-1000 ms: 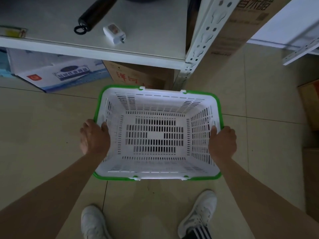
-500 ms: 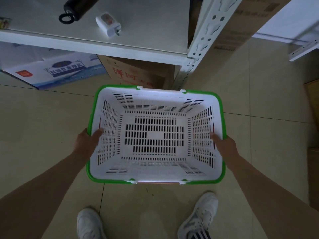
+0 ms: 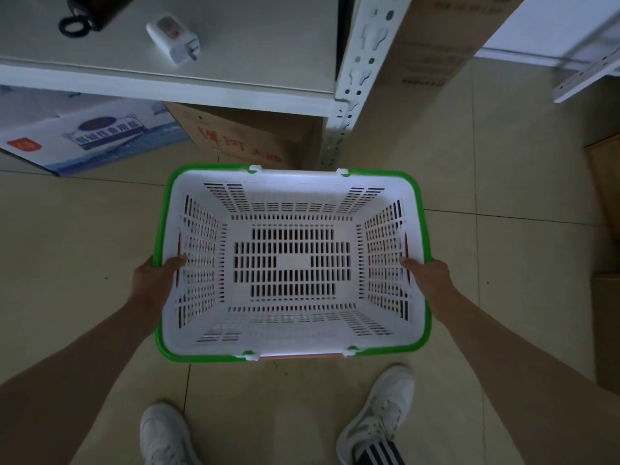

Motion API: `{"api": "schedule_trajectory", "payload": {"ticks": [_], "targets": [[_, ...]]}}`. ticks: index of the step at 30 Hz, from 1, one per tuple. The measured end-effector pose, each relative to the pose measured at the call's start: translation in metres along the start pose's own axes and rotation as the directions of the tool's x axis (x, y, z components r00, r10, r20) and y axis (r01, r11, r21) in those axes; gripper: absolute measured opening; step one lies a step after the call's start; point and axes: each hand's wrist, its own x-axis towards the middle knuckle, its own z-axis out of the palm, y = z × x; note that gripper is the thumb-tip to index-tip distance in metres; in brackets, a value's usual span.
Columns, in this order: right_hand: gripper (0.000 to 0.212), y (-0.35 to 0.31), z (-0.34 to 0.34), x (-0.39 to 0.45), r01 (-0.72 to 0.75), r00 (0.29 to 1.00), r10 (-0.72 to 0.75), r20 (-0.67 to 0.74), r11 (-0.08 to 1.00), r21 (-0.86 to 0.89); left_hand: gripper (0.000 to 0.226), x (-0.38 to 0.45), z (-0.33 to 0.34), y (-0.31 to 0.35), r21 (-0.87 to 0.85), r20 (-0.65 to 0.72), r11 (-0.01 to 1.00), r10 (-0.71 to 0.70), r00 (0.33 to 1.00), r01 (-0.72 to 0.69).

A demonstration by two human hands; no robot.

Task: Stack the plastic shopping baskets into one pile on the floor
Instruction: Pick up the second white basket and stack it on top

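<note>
- Two hands hold one basket [image 3: 292, 263] by its short ends, over the tiled floor [image 3: 503, 263] just ahead of the person's shoes [image 3: 375, 414].
- Left hand [image 3: 152, 280] is closed on the green rim at the left end: thumb hooked inside over the wall, the other fingers hidden under the rim.
- Right hand [image 3: 427, 280] mirrors it at the right end, thumb inside, the rest of the grip out of sight.
- Slivers of red show through the side slots and a strip of orange-red peeks out under the near edge, so another basket probably sits beneath this one; whether the top one is fully seated I cannot tell.
- Basket is white slotted plastic with a green rim and handle clips on both long sides; it is empty.
- Handling, as I judge it: light, fairly stiff, though the thin slotted walls may flex if squeezed. The rim is the strongest part and the best hold, at both ends for level control.
- Smooth plastic may slip in a loose grip; thumbs over the lip guard against that.
- Nesting needs the basket square and level; a skewed drop could jam it on the lower rim.
- Shelf [image 3: 201, 85] post [image 3: 339, 129] and cardboard boxes [image 3: 241, 139] stand just beyond the far edge, so there is little room forward.
</note>
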Motion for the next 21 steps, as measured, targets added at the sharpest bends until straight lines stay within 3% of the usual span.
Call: {"api": "schedule_trajectory", "payload": {"ticks": [8, 21], "targets": [[0.035, 0.011, -0.070, 0.016, -0.052, 0.999, 0.052, -0.013, 0.996, -0.069, 0.036, -0.045, 0.056, 0.017, 0.039, 0.011, 0.999, 0.015, 1.000, -0.015], [0.037, 0.006, -0.225, 0.050, -0.053, 0.995, 0.051, -0.086, 0.998, -0.024, 0.036, -0.122, 0.185, 0.074, 0.024, 0.073, 0.996, 0.085, 0.994, -0.087]]}}
